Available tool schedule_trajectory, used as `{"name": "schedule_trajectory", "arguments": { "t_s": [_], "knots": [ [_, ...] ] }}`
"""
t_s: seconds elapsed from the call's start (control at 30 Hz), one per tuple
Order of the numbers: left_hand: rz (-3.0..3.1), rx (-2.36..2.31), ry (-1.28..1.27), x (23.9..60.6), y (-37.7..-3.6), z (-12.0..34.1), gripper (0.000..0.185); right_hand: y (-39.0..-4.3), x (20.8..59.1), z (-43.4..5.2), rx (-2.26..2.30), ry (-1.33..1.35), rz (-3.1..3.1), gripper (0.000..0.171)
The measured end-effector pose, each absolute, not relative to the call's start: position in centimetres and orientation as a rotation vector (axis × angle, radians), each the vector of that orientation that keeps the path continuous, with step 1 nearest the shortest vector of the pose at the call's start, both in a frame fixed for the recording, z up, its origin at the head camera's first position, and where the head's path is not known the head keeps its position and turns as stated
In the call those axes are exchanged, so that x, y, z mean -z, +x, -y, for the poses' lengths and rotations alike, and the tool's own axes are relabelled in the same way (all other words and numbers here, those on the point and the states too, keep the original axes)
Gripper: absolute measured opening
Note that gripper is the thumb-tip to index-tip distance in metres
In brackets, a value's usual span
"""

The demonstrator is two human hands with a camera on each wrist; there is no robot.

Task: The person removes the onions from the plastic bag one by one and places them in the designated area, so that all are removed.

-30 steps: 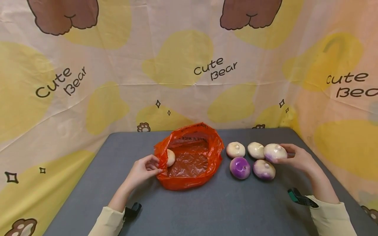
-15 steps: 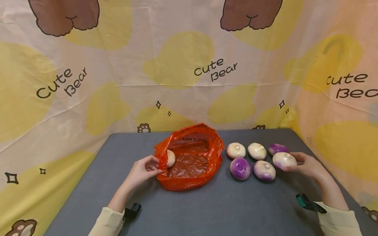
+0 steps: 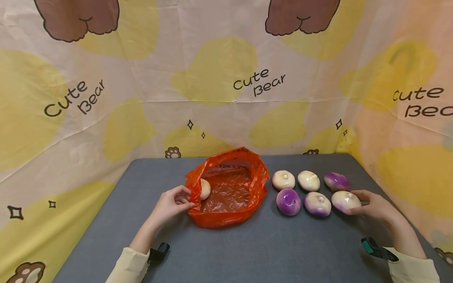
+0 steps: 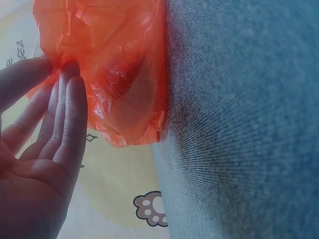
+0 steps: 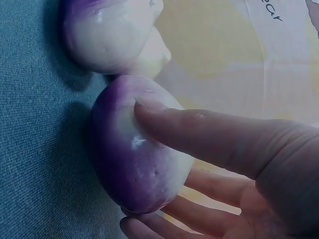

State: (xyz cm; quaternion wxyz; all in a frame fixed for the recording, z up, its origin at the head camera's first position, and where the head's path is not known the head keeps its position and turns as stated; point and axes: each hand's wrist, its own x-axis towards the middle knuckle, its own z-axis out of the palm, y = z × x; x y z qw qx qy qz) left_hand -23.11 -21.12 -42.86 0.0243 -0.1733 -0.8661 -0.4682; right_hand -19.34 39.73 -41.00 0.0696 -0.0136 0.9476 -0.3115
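An orange plastic bag (image 3: 226,188) lies open on the grey table (image 3: 247,251), with one pale turnip (image 3: 205,189) inside at its left. My left hand (image 3: 190,198) pinches the bag's left rim; the left wrist view shows the left hand (image 4: 57,67) on the crinkled bag (image 4: 124,74). Right of the bag lie two rows of white-and-purple turnips. My right hand (image 3: 355,203) grips the front right turnip (image 3: 345,200), which rests on the table. In the right wrist view the right hand (image 5: 137,167) has its thumb on this turnip (image 5: 119,149) and its fingers beneath.
The other turnips: back row (image 3: 283,179), (image 3: 308,180), (image 3: 336,181); front row (image 3: 288,201), (image 3: 317,204). A neighbouring turnip (image 5: 107,32) lies close by. A bear-print cloth (image 3: 226,78) walls in the back and both sides. The table's right edge runs just beyond my right hand.
My right hand has brought its turnip from the back row down to the right end of the front row, uncovering the purple turnip behind. The left hand has stayed on the bag.
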Motion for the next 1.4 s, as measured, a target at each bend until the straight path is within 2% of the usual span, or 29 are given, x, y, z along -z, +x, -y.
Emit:
{"name": "schedule_trajectory", "arguments": {
  "t_s": [0.47,1.0,1.27,1.4],
  "knots": [
    [2.675,1.452,-0.520,42.7,-23.1,21.0,0.027,-19.2,41.1,-39.9,0.937,-0.124,-2.830,0.075],
    [2.676,1.468,-0.501,42.6,-23.1,21.2,0.027,-18.9,40.0,-40.1,0.966,-0.056,-2.759,0.077],
    [2.656,1.456,-0.519,42.7,-23.2,21.3,0.027,-19.4,38.3,-39.9,0.910,-0.053,-2.794,0.078],
    [2.651,1.449,-0.511,42.7,-23.1,21.3,0.027,-19.7,37.1,-39.0,0.950,-0.110,-2.850,0.073]
  ]
}}
